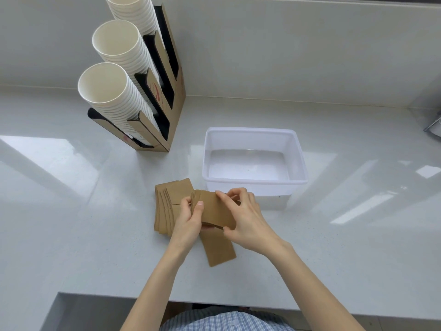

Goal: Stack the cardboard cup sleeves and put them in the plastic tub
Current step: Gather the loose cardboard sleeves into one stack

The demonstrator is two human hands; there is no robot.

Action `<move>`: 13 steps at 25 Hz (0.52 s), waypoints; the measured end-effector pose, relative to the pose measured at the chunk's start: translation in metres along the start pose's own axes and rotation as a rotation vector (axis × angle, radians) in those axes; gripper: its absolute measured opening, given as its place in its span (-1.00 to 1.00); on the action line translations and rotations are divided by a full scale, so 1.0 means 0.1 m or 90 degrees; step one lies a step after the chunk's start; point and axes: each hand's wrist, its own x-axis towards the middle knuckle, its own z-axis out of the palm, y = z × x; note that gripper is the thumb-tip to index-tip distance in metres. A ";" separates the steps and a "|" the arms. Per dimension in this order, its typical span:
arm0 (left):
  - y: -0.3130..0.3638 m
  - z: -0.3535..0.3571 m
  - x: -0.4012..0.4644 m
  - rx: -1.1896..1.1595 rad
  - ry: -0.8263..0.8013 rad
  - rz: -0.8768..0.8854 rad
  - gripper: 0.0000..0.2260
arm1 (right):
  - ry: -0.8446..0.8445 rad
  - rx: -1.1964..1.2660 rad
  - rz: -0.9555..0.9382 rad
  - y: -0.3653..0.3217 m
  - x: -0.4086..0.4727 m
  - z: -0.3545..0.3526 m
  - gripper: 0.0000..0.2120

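Both hands hold a small stack of brown cardboard cup sleeves just above the counter. My left hand grips its left edge, thumb on top. My right hand pinches its far and near right edges. Several more sleeves lie fanned out on the counter to the left, partly under my left hand. One loose sleeve lies flat below the held stack. The translucent white plastic tub stands right behind my hands, with nothing inside.
A cardboard cup dispenser with three columns of white paper cups stands at the back left. The counter's front edge runs near my body. A metal object pokes in at the far right.
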 end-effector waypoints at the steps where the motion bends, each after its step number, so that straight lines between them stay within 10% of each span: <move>1: 0.00 0.00 -0.01 0.004 -0.002 0.005 -0.82 | -0.002 -0.004 -0.008 -0.01 0.01 0.00 -0.32; 13: 0.03 -0.34 0.05 0.007 0.138 0.028 -0.75 | 0.077 0.120 0.221 0.09 -0.07 0.22 -0.24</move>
